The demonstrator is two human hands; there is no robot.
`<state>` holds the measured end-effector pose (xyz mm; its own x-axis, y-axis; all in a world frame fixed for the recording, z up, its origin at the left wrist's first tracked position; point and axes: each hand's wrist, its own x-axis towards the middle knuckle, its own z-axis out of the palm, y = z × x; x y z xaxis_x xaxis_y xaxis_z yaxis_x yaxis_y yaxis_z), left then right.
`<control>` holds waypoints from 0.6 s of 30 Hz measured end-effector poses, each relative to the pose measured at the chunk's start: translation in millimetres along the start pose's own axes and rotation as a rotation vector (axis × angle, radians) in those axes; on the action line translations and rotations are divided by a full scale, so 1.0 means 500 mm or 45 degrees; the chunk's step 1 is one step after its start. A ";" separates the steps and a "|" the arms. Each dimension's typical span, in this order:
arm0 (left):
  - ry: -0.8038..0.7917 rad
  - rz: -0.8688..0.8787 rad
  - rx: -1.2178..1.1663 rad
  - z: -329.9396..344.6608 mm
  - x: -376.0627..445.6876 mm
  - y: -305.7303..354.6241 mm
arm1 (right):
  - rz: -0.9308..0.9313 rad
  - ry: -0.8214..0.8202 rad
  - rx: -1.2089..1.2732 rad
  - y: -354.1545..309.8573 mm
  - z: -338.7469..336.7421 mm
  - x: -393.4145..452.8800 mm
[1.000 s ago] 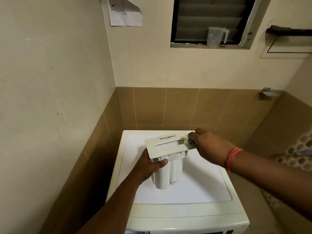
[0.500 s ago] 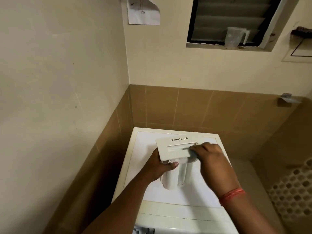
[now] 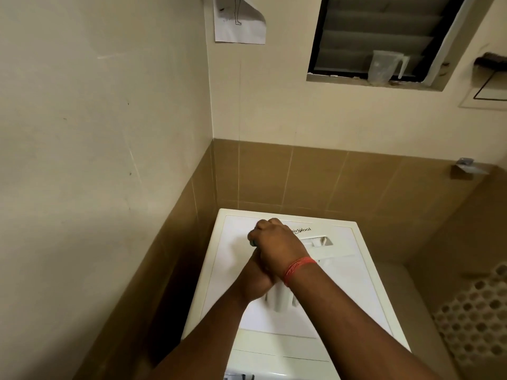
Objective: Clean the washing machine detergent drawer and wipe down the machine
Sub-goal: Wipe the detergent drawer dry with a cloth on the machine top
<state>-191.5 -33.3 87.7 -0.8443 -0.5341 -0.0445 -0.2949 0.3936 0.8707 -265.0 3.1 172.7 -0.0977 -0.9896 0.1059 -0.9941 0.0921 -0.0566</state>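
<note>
The white detergent drawer [image 3: 318, 242] stands upright on top of the white washing machine [image 3: 354, 292], its front panel with the brand name facing up. My left hand [image 3: 253, 281] grips the drawer's body from the left, partly hidden under my right wrist. My right hand [image 3: 274, 242], with a red thread on its wrist, is closed on a small dark scrubber [image 3: 251, 242] pressed on the left end of the front panel. Only a sliver of the scrubber shows.
The machine sits in a corner, with a cream wall close on the left and brown tiles behind. A window ledge holds a clear plastic jug [image 3: 382, 67]. A paper sheet [image 3: 240, 20] hangs on the wall. A perforated white basket [image 3: 474, 319] stands at the right.
My right hand has slid with the scrubber from the right end of the drawer's front panel across to its left end, crossing over my left hand. The camera has shifted right.
</note>
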 end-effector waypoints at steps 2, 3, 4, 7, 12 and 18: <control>0.071 -0.066 -0.210 -0.008 -0.002 -0.006 | -0.034 -0.039 -0.063 -0.010 -0.016 -0.021; 0.085 -0.093 -0.282 -0.011 -0.005 -0.005 | -0.062 -0.030 -0.085 -0.017 -0.025 -0.044; 0.093 -0.077 -0.254 -0.015 -0.009 -0.011 | -0.096 -0.010 -0.091 -0.022 -0.032 -0.072; 0.202 -0.009 -0.275 -0.013 -0.010 -0.005 | -0.163 0.019 -0.028 -0.029 -0.048 -0.138; 0.119 -0.138 -0.513 -0.003 -0.004 -0.012 | -0.081 -0.022 -0.080 -0.009 -0.029 -0.064; 0.187 -0.080 -0.439 0.014 -0.001 -0.020 | 0.007 -0.052 0.053 0.054 0.029 0.061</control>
<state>-191.4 -31.9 75.3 -0.7485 -0.6609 -0.0542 -0.1551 0.0951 0.9833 -294.3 -26.0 159.8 -0.1007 -0.9928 0.0651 -0.9907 0.0940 -0.0987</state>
